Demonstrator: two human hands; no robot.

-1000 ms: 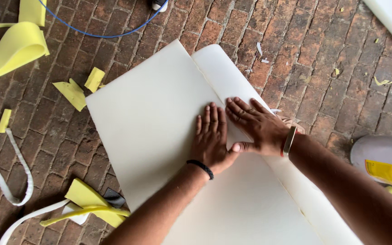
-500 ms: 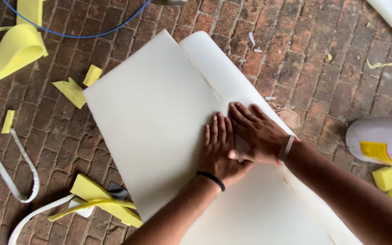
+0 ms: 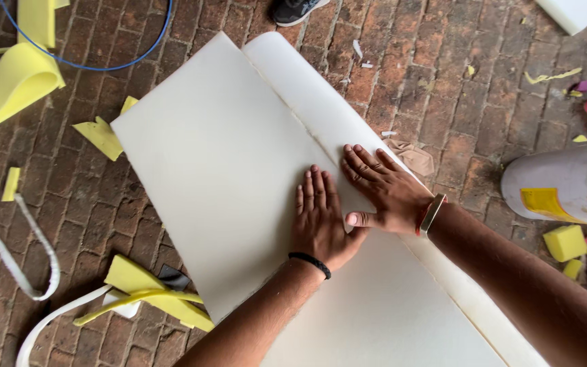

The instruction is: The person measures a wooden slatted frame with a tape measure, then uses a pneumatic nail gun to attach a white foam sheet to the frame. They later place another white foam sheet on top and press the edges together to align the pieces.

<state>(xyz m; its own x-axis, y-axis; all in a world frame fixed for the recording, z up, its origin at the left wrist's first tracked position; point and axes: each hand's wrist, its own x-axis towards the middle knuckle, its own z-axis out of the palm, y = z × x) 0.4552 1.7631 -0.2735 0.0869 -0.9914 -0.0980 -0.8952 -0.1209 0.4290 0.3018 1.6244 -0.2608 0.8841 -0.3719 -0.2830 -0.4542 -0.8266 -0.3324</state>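
Observation:
A large cream foam sheet [image 3: 212, 156] lies on the brick floor, with a second cream sheet [image 3: 307, 95] showing along its right edge. My left hand [image 3: 319, 217] lies flat on the top sheet, palm down, fingers together, a black band at the wrist. My right hand [image 3: 385, 190] presses flat beside it, right on the seam between the two sheets, fingers spread, a gold bangle on the wrist. Neither hand holds anything.
Yellow foam offcuts [image 3: 8, 88] and scraps [image 3: 144, 292] lie to the left with a white strip [image 3: 28, 272] and a blue cable [image 3: 103, 64]. A white can with a yellow label [image 3: 565, 190] stands at right among coloured foam bits. A dark shoe [image 3: 293, 10] is at the top.
The view has shifted, so the sheets and hands sit lower and more to the right in frame. Both hands stay pressed flat on the foam in much the same spot.

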